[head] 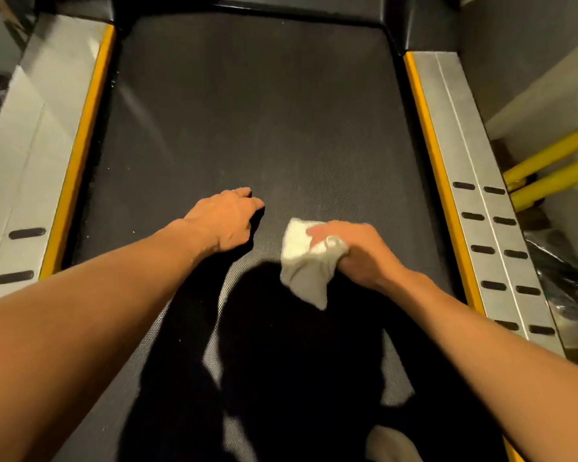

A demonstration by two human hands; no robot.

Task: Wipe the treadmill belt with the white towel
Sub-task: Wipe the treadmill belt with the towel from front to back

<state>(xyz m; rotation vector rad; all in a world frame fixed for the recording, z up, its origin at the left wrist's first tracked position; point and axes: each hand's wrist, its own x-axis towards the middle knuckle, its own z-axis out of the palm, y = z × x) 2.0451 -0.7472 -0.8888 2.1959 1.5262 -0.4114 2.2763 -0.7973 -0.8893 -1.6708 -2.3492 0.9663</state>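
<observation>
**Bracing on one side, wiping with the other**

Furthest left runs the grey left side rail [24,155] with its yellow edging and dark oval grip pads, which I stay off. My left hand [226,221] is released and holds nothing. It lies palm down with the fingers bent loosely toward the treadmill belt [247,111], and I judge it is there to prop my weight as I lean forward over the deck.

Just to its right, apart from it, the white towel [302,261] sits bunched on the middle of the belt. One fold spreads ahead of my knuckles and a loose corner trails back toward me. My right hand [357,251] grasps it in a fist, thumb over the top. Bunching it gives me a thick pad to bear down on, I reckon.

Beyond that lies the right side rail [474,181], and outside it two yellow bars [554,168].

I can read no brand, label or writing anywhere on the belt, rails or towel.
</observation>
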